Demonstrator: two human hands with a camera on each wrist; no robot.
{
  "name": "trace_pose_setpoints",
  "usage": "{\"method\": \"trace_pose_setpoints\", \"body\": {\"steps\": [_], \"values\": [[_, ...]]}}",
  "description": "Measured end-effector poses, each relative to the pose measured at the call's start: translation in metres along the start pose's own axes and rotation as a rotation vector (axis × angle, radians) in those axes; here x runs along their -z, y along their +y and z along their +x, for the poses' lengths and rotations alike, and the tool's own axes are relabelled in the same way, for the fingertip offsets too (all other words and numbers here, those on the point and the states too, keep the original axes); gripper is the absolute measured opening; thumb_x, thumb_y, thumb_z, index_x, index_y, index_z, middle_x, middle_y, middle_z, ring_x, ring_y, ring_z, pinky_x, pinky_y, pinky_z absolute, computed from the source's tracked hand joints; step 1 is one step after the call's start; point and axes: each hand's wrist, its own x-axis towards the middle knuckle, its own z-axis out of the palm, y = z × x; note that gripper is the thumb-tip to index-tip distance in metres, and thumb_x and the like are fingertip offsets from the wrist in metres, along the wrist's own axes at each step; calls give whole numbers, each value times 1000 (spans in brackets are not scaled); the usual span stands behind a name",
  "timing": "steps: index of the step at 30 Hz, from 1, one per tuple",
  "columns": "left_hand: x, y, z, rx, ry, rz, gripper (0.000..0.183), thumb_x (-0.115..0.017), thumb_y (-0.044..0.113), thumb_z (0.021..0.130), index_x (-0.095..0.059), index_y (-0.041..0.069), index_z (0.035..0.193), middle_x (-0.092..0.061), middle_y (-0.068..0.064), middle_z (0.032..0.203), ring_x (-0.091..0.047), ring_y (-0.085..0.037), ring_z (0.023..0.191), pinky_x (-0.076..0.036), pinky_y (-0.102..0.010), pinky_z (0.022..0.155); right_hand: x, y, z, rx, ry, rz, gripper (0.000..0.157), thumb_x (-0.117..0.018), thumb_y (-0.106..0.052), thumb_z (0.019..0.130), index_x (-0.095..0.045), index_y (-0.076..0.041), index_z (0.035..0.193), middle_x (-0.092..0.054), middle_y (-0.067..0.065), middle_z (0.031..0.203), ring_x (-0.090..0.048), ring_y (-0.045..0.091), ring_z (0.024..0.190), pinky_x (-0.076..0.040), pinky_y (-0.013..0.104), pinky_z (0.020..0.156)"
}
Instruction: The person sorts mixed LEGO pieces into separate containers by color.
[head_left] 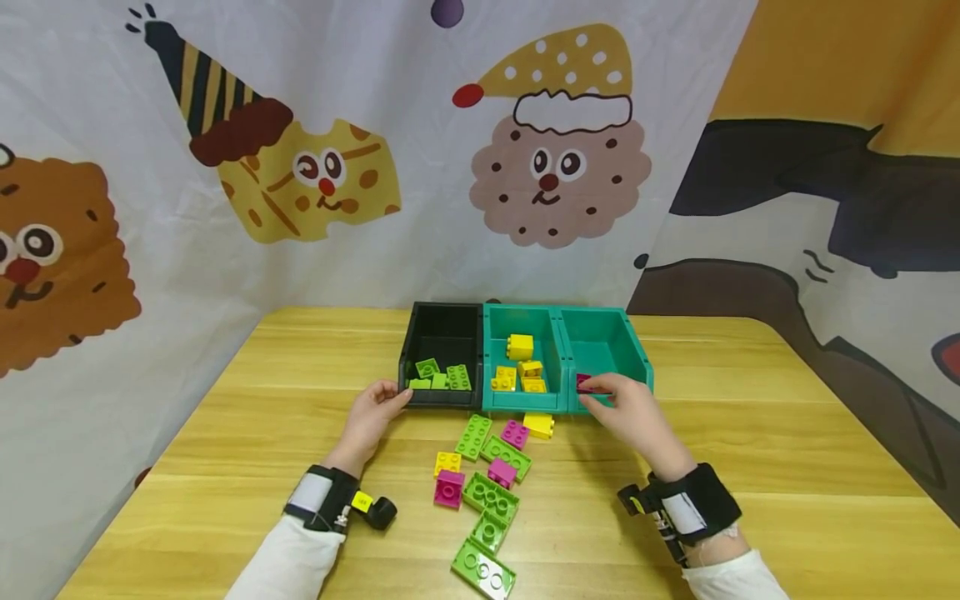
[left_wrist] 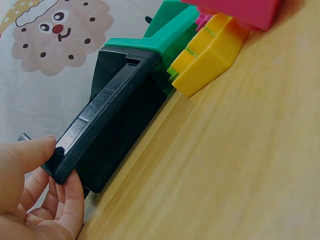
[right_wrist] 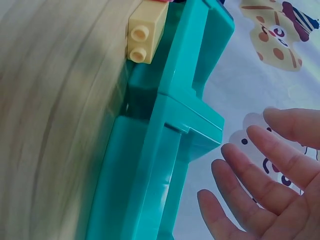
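My left hand [head_left: 372, 417] pinches the front corner of the black bin [left_wrist: 107, 105], its thumb on the rim and its fingers underneath. Several green bricks [head_left: 458, 377] lie in that bin. Over the front of the right teal bin [head_left: 600, 331] is my right hand [head_left: 630, 412]; in the right wrist view its fingers [right_wrist: 260, 170] are spread and hold nothing. A magenta brick [head_left: 582, 382] shows inside that bin beside the fingertips, partly hidden by them. The middle teal bin [head_left: 521, 317] holds several yellow bricks [head_left: 520, 347].
Loose bricks lie on the wooden table [head_left: 600, 517] in front of the bins: several green bricks [head_left: 474, 437], magenta bricks [head_left: 449, 489] and two yellow bricks [head_left: 538, 426]. Behind the table hangs a printed cloth [head_left: 427, 267].
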Motion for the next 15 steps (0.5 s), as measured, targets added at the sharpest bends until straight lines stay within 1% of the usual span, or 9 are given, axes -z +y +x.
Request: {"method": "trace_pose_setpoints", "body": {"steps": [7, 11, 15], "values": [[0, -1, 0, -4, -6, -5, 23, -64, 12, 90, -54, -4, 103, -54, 0, 86, -50, -8, 78, -47, -17, 71, -5, -3, -2, -10, -23, 11, 19, -68, -9, 86, -69, -1, 103, -68, 15, 103, -63, 32, 95, -52, 48, 83], [0, -2, 2, -1, -6, -6, 22, -63, 11, 90, -54, -4, 103, -54, -1, 86, -50, -8, 78, -47, -17, 71, -9, -9, -3, -13, -66, 27, 20, -68, -10, 86, -68, -2, 104, -68, 15, 105, -62, 34, 97, -52, 49, 83], [0, -2, 3, 3, -7, 0, 22, -63, 11, 90, -55, -5, 104, -55, -1, 86, -50, -9, 78, -46, -18, 71, -14, -15, -4, -9, -91, 26, 20, -68, -12, 86, -69, -3, 103, -67, 13, 105, -62, 30, 95, -52, 46, 82]]}}
